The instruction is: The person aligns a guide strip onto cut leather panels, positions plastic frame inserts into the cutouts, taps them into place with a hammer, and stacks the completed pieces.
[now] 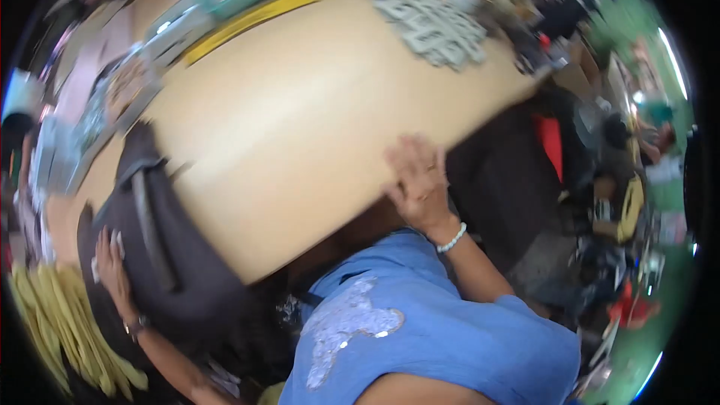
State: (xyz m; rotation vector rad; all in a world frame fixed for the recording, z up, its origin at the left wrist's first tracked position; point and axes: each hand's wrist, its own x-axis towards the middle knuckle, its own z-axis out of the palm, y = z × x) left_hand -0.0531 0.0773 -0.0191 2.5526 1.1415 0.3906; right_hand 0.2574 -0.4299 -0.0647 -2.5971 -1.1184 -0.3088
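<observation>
1. Lying at 8 o'clock, a bundle of pale yellow strips [75, 315] fans downward, just beside a dark fabric piece [199, 270].

2. Resting on that piece's left part, between 8 and 9 o'clock, is the left hand [112, 264], a wristwatch [136, 325] below it. Its grip looks loosely spread, fingers pointing to about 12. White shows near the fingers, too blurred to name; whether anything is pinched, I cannot tell.

3. From the left hand, the fabric is directly underneath, most of it spreading toward 3 o'clock. Its long axis runs roughly from 11 to 5, and a grey strap [154, 232] on it follows nearly the same line. The left hand is clearly the nearer; from the right hand [418, 184], the fabric lies well apart, toward 8.

4. Stretching right of the fabric is the tabletop [292, 135]. At 11 o'clock a flat yellow bar [251, 26] lies slantwise along it, near a green plastic tray [214, 1] farther out.

5. Reaching toward 12 near the tabletop's front edge, just right of centre, the right hand is blurred, its grip spread, with nothing visibly held. Whether it touches the surface or hovers cannot be told. A pale bead bracelet [452, 238] circles its wrist.

6. Piled at 1 o'clock, well beyond that hand, are pale grey strip-like pieces [435, 26].
</observation>
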